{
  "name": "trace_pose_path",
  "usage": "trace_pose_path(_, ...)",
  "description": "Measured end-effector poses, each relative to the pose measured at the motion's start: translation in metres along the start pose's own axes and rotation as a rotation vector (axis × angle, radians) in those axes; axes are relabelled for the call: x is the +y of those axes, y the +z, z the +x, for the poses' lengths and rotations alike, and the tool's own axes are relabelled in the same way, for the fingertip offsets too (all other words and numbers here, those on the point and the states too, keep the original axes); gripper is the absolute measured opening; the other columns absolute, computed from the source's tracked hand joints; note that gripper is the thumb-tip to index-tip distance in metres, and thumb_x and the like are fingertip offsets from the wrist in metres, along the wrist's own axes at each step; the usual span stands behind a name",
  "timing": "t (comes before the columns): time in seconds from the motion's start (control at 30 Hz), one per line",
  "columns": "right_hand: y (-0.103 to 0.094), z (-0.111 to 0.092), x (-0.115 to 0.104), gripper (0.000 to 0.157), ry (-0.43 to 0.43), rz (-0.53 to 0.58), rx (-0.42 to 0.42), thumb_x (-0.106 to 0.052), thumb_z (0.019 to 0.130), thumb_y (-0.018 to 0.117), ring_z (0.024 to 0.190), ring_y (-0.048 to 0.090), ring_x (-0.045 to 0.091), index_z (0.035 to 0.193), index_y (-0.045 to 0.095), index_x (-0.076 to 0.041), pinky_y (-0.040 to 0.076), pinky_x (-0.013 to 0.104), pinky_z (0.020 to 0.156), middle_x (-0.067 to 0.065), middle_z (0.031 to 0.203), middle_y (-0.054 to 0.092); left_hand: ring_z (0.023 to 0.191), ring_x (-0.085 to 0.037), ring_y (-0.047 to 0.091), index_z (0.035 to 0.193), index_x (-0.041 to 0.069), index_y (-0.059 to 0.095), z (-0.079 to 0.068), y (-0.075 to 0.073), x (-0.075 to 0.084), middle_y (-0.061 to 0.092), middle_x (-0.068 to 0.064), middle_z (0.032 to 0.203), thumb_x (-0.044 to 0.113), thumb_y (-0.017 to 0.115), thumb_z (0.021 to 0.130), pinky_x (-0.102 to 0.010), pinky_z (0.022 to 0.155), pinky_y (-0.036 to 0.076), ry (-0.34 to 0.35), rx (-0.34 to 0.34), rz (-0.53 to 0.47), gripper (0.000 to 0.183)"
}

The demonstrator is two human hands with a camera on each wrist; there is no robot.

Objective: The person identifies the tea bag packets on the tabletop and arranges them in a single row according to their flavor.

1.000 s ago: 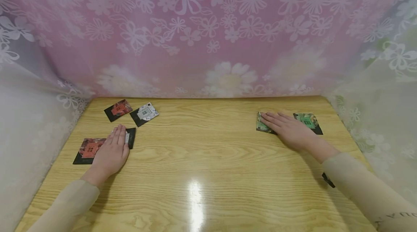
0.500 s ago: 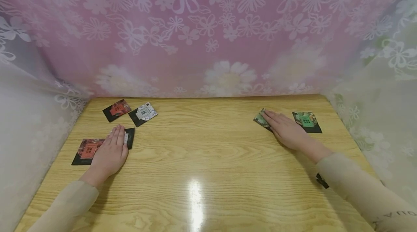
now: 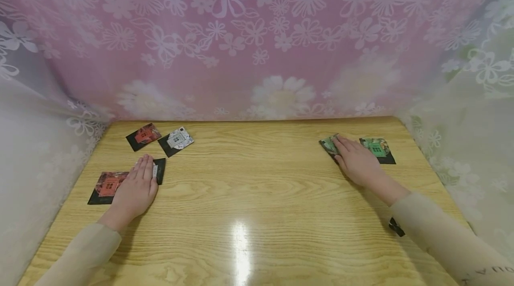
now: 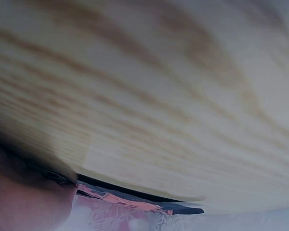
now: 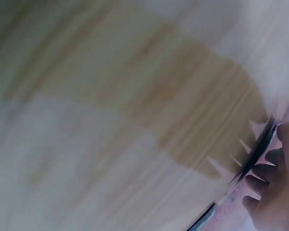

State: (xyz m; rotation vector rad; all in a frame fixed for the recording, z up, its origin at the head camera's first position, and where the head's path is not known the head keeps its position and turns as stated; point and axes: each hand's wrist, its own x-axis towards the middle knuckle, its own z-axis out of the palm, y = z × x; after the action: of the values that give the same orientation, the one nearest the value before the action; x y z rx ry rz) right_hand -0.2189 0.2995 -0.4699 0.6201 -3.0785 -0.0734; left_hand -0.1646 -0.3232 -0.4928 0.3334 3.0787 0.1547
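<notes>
My left hand (image 3: 136,190) lies flat with straight fingers over a black-and-white packet (image 3: 160,171), covering most of it. Beside that hand is a red-and-black packet (image 3: 107,185), partly hidden by it. On the right, my right hand (image 3: 357,159) rests palm down on a green packet (image 3: 328,144), which sits at a slant and is half covered. Another green packet (image 3: 377,150) lies just to the right of this hand. In the right wrist view, the dark edge of a packet (image 5: 260,147) shows under the fingertips.
At the back left of the wooden table (image 3: 249,179) lie a red packet (image 3: 146,134) and a white-and-black packet (image 3: 176,140). A small black object (image 3: 396,227) is near my right sleeve. A pink floral curtain (image 3: 257,54) hangs along the back edge.
The green packet under my right hand has turned from nearly straight to slanted. It shifted slightly left, then right, with the hand. My left hand has stayed in place.
</notes>
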Motion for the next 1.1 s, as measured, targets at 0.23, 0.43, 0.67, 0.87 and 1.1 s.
trace_pose_path(0.23,-0.002,-0.004,0.012,0.062,-0.043,0.032,0.015,-0.021,0.111,0.053,0.156,0.034,0.049,0.163,0.032,0.007,0.030,0.064,0.129,0.029,0.169,0.034,0.157,-0.056,0.024,0.161,-0.019,0.018,0.001,0.000,-0.001,0.020,-0.040,0.169,0.018,0.039,0.111,-0.065,0.130,0.026,-0.006,0.001,0.004,0.065)
trace_pose_path(0.43,0.000,-0.003,0.019,0.063,-0.120,0.056,0.013,-0.019,0.111,0.055,0.158,0.031,0.047,0.165,0.031,0.003,0.029,0.066,0.128,0.027,0.171,0.031,0.157,-0.056,0.023,0.161,-0.019,0.018,0.000,-0.001,-0.001,0.019,-0.040,0.169,0.019,0.038,0.112,-0.065,0.130,0.025,-0.008,-0.005,0.000,0.065)
trace_pose_path(0.67,0.001,-0.001,0.020,0.061,-0.124,0.108,-0.027,-0.019,0.113,0.050,0.160,0.027,0.047,0.166,0.029,0.003,0.027,0.066,0.129,0.027,0.173,0.028,0.157,-0.056,0.024,0.161,-0.019,0.019,0.001,0.000,0.000,0.020,-0.040,0.169,0.019,0.039,0.111,-0.065,0.130,0.026,-0.004,0.005,0.002,0.066)
trace_pose_path(0.87,0.000,-0.001,0.012,0.060,-0.090,0.091,-0.020,-0.020,0.113,0.050,0.158,0.030,0.048,0.164,0.032,0.007,0.028,0.064,0.129,0.029,0.170,0.031,0.157,-0.056,0.024,0.160,-0.020,0.020,0.000,-0.001,0.000,0.021,-0.040,0.169,0.018,0.040,0.110,-0.065,0.130,0.026,-0.005,0.013,0.009,0.065)
trace_pose_path(1.1,0.000,-0.002,0.003,0.061,-0.049,0.038,-0.009,-0.022,0.112,0.049,0.157,0.032,0.049,0.163,0.032,0.009,0.028,0.064,0.130,0.030,0.169,0.033,0.157,-0.056,0.024,0.160,-0.019,0.020,-0.001,-0.001,0.001,0.021,-0.040,0.169,0.018,0.040,0.110,-0.065,0.130,0.026,-0.004,0.007,-0.002,0.066)
